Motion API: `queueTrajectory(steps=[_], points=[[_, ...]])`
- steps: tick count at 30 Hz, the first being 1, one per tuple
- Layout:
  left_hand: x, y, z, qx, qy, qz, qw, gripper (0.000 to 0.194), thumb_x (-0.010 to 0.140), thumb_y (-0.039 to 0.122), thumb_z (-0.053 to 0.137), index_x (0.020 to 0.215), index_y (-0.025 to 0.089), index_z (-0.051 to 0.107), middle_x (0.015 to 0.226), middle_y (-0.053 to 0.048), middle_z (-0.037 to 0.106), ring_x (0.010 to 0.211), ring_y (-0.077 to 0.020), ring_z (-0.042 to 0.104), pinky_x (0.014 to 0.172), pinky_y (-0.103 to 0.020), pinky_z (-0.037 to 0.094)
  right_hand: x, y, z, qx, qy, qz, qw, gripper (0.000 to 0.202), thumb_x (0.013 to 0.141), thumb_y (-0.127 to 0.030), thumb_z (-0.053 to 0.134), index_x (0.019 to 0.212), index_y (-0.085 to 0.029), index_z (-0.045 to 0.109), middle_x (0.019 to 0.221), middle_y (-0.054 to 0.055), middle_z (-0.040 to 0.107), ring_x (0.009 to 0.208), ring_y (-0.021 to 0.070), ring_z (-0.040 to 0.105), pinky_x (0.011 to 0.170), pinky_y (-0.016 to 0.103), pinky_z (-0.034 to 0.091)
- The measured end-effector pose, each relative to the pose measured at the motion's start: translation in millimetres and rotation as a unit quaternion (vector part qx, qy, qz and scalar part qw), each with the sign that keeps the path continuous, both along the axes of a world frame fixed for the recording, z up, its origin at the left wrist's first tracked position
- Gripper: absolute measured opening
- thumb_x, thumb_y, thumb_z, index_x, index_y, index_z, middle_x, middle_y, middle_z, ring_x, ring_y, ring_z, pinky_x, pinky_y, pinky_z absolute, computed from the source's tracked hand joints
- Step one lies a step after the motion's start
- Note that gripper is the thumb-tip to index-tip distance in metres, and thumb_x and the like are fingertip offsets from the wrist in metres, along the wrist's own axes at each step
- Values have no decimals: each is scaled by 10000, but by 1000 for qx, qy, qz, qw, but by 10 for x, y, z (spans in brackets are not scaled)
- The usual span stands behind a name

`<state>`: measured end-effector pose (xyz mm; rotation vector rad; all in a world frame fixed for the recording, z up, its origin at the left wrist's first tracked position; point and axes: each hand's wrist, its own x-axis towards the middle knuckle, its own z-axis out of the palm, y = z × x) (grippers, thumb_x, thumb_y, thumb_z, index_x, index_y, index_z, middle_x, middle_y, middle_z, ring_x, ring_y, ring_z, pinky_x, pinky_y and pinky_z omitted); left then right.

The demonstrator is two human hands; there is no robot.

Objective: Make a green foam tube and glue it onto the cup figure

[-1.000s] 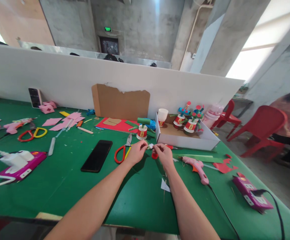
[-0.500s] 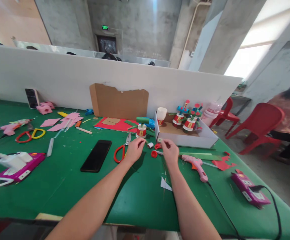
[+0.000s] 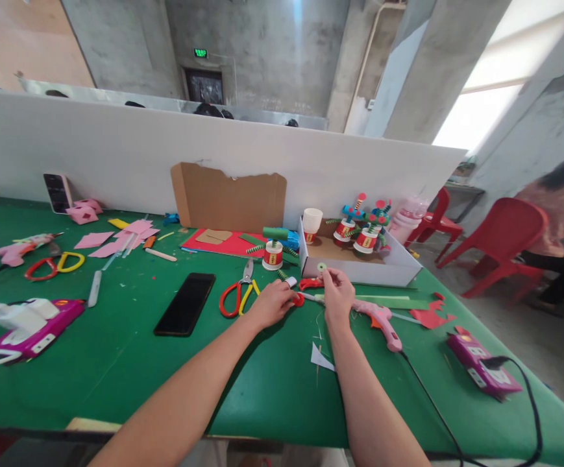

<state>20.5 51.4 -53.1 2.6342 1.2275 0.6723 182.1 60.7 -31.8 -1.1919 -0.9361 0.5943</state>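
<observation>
My right hand (image 3: 339, 298) pinches a small pale-green paper disc (image 3: 321, 266) with a dark centre, held up in front of the white box (image 3: 359, 270). Lower and to the left, my left hand (image 3: 272, 306) lies on the table, its fingertips closed on the edge of a red disc (image 3: 300, 299). A small white roll (image 3: 291, 281) sits just beyond those fingers. Behind it stands a paper-cup figure (image 3: 272, 256) with a green tube on top and springy paper arms. Red-and-yellow-handled scissors (image 3: 238, 295) lie beside my left hand.
A pink glue gun (image 3: 380, 319) and green paper strips (image 3: 398, 302) lie right of my right hand. More cup figures (image 3: 367, 239) stand in the box. A black phone (image 3: 185, 304) rests at left, and a purple power strip (image 3: 483, 365) at right. Someone sits near a red chair (image 3: 500, 240).
My left hand has come down and to the right, onto the red disc. My right hand has shifted slightly right, lifting the green disc into clearer view.
</observation>
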Motion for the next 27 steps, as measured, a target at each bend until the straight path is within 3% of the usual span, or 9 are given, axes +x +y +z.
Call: queueTrajectory(steps=[6, 10, 13, 17, 19, 22, 27], points=[[-11, 9, -12, -3, 3, -5, 1000, 96, 825, 196, 570, 864, 194, 658, 905, -54, 610, 863, -189, 511, 747, -300, 402, -7, 9, -28, 4, -2, 18, 1000, 336, 661, -475, 646, 753, -152, 640, 626, 34, 669, 599, 172, 631, 597, 284, 495], [-27, 19, -26, 1, -38, -15, 999, 108, 843, 194, 538, 820, 190, 644, 919, -52, 624, 875, -183, 526, 776, -297, 414, 3, 24, -46, 3, -6, 7, 1000, 338, 672, -479, 634, 762, -153, 635, 620, 34, 663, 598, 175, 627, 599, 288, 492], [-47, 37, 14, -12, -96, 0, 995, 110, 847, 162, 518, 817, 177, 623, 908, -51, 637, 885, -170, 553, 802, -280, 427, -35, -25, -14, 7, -67, -9, 998, 314, 717, -464, 597, 759, -156, 635, 637, 38, 661, 585, 164, 607, 600, 286, 482], [-65, 129, 149, -32, -151, 49, 987, 79, 838, 203, 538, 866, 167, 602, 900, -52, 647, 865, -166, 583, 787, -268, 448, -98, -135, 75, 76, -194, -33, 977, 260, 782, -411, 545, 765, -169, 638, 746, 58, 668, 675, 159, 594, 665, 281, 473], [-59, 219, 225, -29, -147, 85, 985, 202, 815, 224, 568, 1011, 177, 575, 949, -55, 651, 907, -180, 587, 800, -282, 454, -90, -153, 96, 100, -215, -48, 970, 250, 799, -393, 529, 773, -168, 636, 777, 66, 662, 719, 162, 591, 694, 281, 469], [-9, 385, 308, -22, -91, 158, 983, 339, 783, 226, 592, 1114, 199, 524, 970, -62, 654, 965, -213, 580, 797, -306, 458, -35, -114, 63, 77, -173, -86, 978, 268, 816, -393, 504, 807, -156, 629, 768, 70, 647, 686, 159, 583, 664, 278, 469], [197, 573, 299, -10, 41, 260, 965, 179, 795, 250, 562, 962, 187, 562, 934, -97, 654, 940, -240, 587, 722, -309, 455, -21, -53, -32, 64, -178, -64, 980, 255, 809, -384, 503, 793, -159, 623, 765, 71, 652, 670, 157, 579, 647, 275, 469]])
